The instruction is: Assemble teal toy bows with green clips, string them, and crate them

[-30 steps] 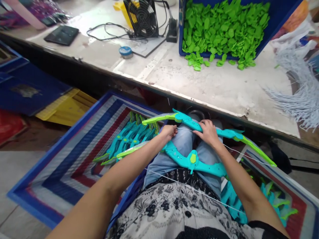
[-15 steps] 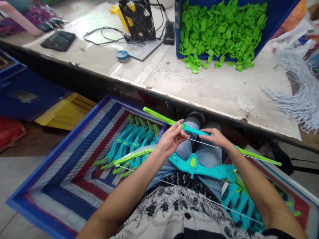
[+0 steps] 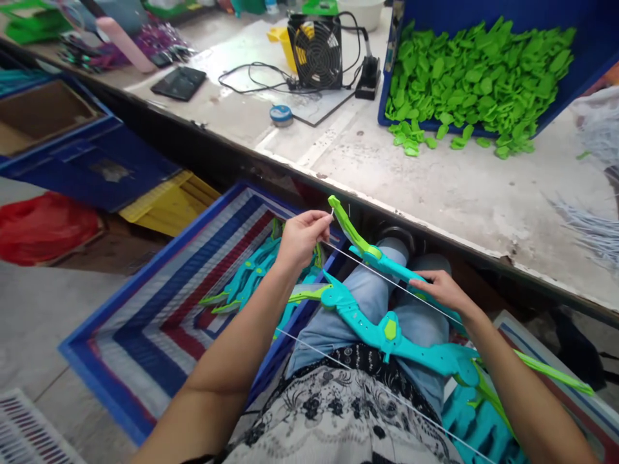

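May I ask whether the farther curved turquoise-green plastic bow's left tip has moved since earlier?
Yes, forward: the left tip is now closer to the long white table's front edge.

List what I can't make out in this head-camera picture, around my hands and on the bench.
All in the head view:
- White string: its left end is mostly covered by the grip of the left hand, and the rest is too small to read.
- Upper toy bow: partly hidden by the right hand.
- Lower toy bow: its left limb passes behind the left forearm.
- Bundle of white strings: cut off by the right edge.
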A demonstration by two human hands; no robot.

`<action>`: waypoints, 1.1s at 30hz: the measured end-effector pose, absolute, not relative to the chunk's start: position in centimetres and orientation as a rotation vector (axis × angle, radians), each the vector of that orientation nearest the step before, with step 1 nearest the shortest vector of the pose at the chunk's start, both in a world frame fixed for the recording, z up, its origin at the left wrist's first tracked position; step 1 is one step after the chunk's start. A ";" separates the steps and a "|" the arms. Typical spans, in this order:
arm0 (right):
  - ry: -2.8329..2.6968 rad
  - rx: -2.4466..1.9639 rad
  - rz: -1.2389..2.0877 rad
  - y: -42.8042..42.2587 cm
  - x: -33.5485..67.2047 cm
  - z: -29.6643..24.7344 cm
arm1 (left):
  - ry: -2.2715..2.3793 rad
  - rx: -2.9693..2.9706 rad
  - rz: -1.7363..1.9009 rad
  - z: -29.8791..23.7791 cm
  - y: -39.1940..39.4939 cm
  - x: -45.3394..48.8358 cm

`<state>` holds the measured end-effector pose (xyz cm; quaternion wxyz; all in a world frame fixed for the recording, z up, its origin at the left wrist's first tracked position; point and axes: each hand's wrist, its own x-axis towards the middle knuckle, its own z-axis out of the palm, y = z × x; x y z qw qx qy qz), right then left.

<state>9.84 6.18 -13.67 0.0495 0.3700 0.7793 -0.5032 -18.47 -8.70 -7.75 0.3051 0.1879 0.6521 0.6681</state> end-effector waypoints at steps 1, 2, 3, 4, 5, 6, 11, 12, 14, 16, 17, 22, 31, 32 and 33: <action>2.376 1.130 -1.533 6.1 9.8 -13.6 | 1.759 0.530 1.761 -7.7 -8.3 -18.8; 2.376 1.134 -1.534 6.1 9.8 -13.6 | 1.785 0.558 1.751 -7.7 -8.1 -19.0; 2.373 1.140 -1.537 6.1 9.8 -13.5 | 1.811 0.581 1.737 -7.7 -7.8 -19.3; 2.369 1.145 -1.539 6.0 9.7 -13.5 | 1.837 0.598 1.725 -7.7 -7.7 -19.5; 2.364 1.147 -1.543 6.0 9.7 -13.5 | 1.859 0.613 1.712 -7.7 -7.5 -19.7; 2.362 1.148 -1.547 6.0 9.7 -13.5 | 1.878 0.627 1.699 -7.7 -7.4 -19.9; 2.377 1.144 -1.556 6.0 9.7 -13.6 | 1.934 0.716 1.636 -7.5 -7.3 -20.4; 2.379 1.145 -1.560 6.0 9.7 -13.7 | 1.942 0.732 1.622 -7.4 -7.3 -20.5; 2.381 1.146 -1.571 5.9 9.7 -13.6 | 1.947 0.760 1.601 -7.2 -7.2 -20.6; 2.385 1.143 -1.578 5.9 9.7 -13.6 | 1.935 0.778 1.595 -7.2 -7.1 -20.6; 2.389 1.142 -1.577 5.9 9.7 -13.6 | 1.920 0.782 1.604 -7.2 -7.0 -20.6; 2.498 1.110 -1.521 5.1 9.8 -14.0 | 1.791 0.724 1.746 -7.4 -6.5 -20.3; 3.145 1.052 -0.884 3.1 9.3 -13.8 | 1.531 0.557 1.701 -7.8 -8.8 -20.5; 3.251 1.032 -0.820 3.2 8.0 -13.1 | 1.522 0.548 1.710 -7.8 -9.2 -20.3; 3.345 0.974 -0.802 3.3 6.4 -12.4 | 1.513 0.542 1.719 -7.9 -9.6 -20.1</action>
